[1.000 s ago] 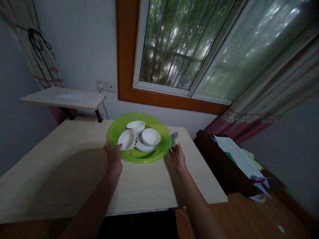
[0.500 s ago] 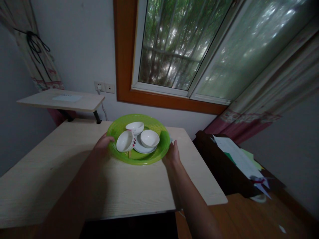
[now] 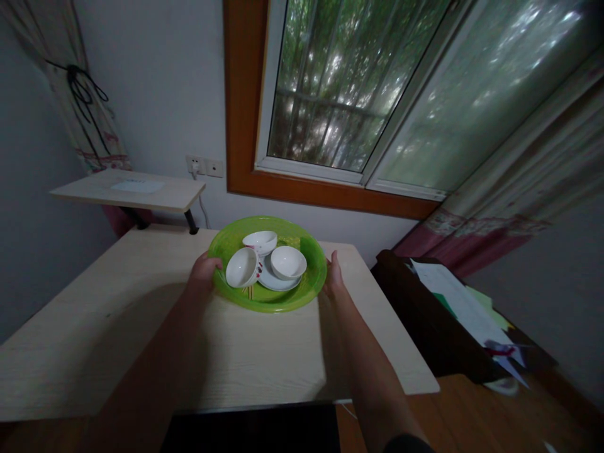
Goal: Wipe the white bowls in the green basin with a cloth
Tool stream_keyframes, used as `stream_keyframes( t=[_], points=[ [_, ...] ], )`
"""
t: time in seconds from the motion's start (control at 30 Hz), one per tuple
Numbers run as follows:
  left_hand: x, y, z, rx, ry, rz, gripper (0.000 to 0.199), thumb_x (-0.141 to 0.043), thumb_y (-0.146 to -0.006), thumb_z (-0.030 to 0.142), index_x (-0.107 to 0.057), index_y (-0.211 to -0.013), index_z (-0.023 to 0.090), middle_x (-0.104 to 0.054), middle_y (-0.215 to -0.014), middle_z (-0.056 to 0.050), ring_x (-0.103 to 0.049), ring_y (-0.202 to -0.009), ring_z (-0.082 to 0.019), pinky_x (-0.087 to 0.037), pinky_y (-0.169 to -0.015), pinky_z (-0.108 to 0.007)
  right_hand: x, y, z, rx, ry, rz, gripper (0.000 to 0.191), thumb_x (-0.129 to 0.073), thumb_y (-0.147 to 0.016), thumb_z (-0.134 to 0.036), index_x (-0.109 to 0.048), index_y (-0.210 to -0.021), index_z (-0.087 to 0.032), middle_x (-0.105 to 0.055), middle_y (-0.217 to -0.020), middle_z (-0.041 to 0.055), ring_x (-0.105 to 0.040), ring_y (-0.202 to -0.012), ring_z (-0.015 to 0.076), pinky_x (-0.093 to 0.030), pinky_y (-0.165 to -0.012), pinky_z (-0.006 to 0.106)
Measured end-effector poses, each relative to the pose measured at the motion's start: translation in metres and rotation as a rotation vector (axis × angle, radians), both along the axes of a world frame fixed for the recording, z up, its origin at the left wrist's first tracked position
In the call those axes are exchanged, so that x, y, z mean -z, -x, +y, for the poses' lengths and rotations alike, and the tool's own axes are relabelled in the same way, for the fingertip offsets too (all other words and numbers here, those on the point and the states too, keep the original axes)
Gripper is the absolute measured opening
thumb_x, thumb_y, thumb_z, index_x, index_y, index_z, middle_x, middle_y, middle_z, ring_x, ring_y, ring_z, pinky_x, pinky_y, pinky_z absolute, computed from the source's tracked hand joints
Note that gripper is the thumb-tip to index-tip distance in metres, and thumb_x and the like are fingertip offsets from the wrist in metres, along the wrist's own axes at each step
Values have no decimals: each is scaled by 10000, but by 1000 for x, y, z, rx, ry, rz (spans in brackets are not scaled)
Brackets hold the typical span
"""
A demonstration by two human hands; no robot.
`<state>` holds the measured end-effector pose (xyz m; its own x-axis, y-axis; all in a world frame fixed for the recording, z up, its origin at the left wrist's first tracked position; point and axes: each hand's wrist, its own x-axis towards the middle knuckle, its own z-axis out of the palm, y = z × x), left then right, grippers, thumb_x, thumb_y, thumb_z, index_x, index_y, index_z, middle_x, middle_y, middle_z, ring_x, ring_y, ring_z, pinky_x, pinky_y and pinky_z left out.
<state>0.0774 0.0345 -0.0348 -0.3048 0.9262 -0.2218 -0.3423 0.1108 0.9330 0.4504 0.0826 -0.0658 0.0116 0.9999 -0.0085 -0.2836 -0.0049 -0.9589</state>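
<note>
A bright green plastic basin (image 3: 231,297) is over the pale wooden table, between my two hands. My left hand (image 3: 204,272) grips its left rim, thumb over the edge and the other fingers hidden beneath. At the right rim my right hand (image 3: 334,274) holds the side, its fingers partly behind the basin. Inside the basin lie a tilted white bowl (image 3: 241,267) with a red and dark pattern, a second white bowl (image 3: 260,241) behind it, and a third white bowl (image 3: 288,262) on a white plate (image 3: 279,282). Chopstick-like sticks (image 3: 250,292) show below the tilted bowl.
The wooden table (image 3: 264,358) spreads under the basin. A small raised shelf (image 3: 177,196) with a paper stands at its back left. Behind are wall sockets (image 3: 204,166) and a window (image 3: 330,94). Right of the table, papers (image 3: 460,296) lie on a dark brown piece of furniture.
The whole view has shifted slightly, so the scene sits further right. Both hands still hold the basin, and the right hand shows less of its palm beside the rim.
</note>
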Motion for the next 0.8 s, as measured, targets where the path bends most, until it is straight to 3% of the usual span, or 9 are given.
stream_keyframes(
  t=[0.2,0.33,0.57,0.67,0.8],
  points=[
    [7,2,3,-33,-2,36,491,-594,-417,237,-686,-897,196,-696,-782,-73,-619,-653,-225,-444,-549,-293,22,-2,-39,72,65,177,768,-461,-951,-952,-778,-1097,-268,-864,-1115,125,-762,-1313,379,-579,-1165,633],
    [7,3,3,-25,7,55,463,-593,-409,218,-687,-861,191,-668,-726,-61,-622,-635,-237,-462,-538,-309,32,-3,-47,160,78,228,671,-542,-955,-894,-781,-1056,-276,-868,-1093,105,-771,-1300,366,-578,-1184,594],
    [6,8,6,2,12,82,418,-605,-415,189,-706,-820,174,-690,-713,-71,-630,-620,-243,-476,-518,-314,13,5,-9,94,23,180,820,-403,-938,-972,-776,-1097,-259,-861,-1157,134,-743,-1337,410,-539,-1198,657],
    [7,10,7,6,30,83,408,-610,-415,176,-706,-811,169,-684,-716,-70,-633,-632,-242,-474,-524,-310,3,4,14,44,87,158,844,-356,-956,-973,-770,-1073,-247,-862,-1131,149,-728,-1356,420,-538,-1195,663],
    [8,5,8,-47,32,67,399,-600,-409,162,-688,-797,180,-669,-709,-46,-618,-620,-222,-461,-523,-291,-2,1,29,25,209,291,786,-296,-1063,-858,-785,-1077,-243,-868,-1065,135,-760,-1304,393,-578,-1156,638]
  ],
)
